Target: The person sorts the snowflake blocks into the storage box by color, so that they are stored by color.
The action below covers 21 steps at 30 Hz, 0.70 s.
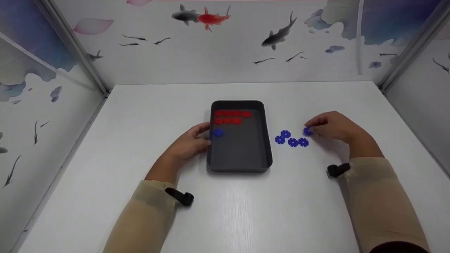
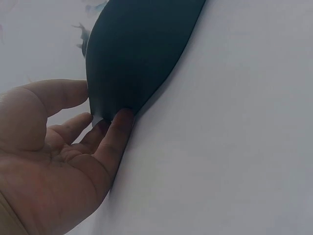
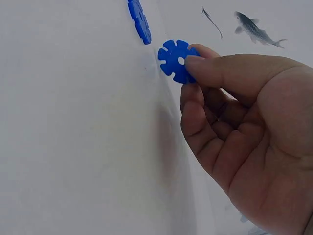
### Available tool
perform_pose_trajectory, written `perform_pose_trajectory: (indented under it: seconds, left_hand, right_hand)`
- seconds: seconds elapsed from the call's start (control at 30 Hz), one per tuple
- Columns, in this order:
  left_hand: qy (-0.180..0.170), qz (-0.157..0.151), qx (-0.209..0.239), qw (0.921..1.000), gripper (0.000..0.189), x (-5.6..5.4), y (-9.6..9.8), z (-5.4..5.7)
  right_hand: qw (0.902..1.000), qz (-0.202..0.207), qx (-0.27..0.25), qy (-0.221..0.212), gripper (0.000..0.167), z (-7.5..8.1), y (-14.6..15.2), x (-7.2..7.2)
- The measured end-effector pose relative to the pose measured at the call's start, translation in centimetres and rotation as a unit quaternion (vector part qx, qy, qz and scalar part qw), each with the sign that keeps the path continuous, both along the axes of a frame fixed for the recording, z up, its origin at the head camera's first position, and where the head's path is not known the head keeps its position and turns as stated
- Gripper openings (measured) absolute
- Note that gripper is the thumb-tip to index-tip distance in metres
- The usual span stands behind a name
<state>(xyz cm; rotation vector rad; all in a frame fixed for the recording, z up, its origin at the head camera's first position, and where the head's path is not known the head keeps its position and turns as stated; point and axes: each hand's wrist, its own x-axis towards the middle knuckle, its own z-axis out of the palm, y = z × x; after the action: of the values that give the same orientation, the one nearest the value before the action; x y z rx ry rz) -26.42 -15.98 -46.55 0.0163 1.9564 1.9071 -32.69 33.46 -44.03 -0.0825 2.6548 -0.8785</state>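
Note:
A dark grey rectangular tray (image 1: 242,151) lies on the table in the head view. My left hand (image 1: 191,144) is at its left side, fingertips and thumb resting against the outer wall (image 2: 142,44). Inside, red notched discs (image 1: 227,121) form two rows at the far end, and one blue disc (image 1: 218,133) lies below them by the left wall. My right hand (image 1: 334,128) pinches a blue notched disc (image 3: 173,61) with a central hole between thumb and fingers, right of the tray. Several other blue discs (image 1: 293,142) lie loose between tray and right hand.
The white table (image 1: 225,211) is bounded by a printed back panel (image 1: 235,52) with fish and by side panels. Black wrist camera mounts (image 1: 181,196) stick out from both sleeves. The tray's raised walls surround the discs in it.

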Motion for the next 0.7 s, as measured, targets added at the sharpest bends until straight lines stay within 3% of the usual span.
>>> perform_pose_trajectory:
  seconds: [0.43, 0.7]
  left_hand:
    - [0.0, -0.001, 0.005, 1.0, 0.073, 0.0, 0.0, -0.1]
    - [0.004, 0.004, -0.003, 1.0, 0.072, 0.0, 0.1, 0.0]
  right_hand:
    - [0.9929, 0.0, -0.116, 0.028, 0.031, 3.4, -3.8, 1.4]
    - [0.9784, 0.032, -0.188, 0.08, 0.024, 5.6, -9.0, 2.3]
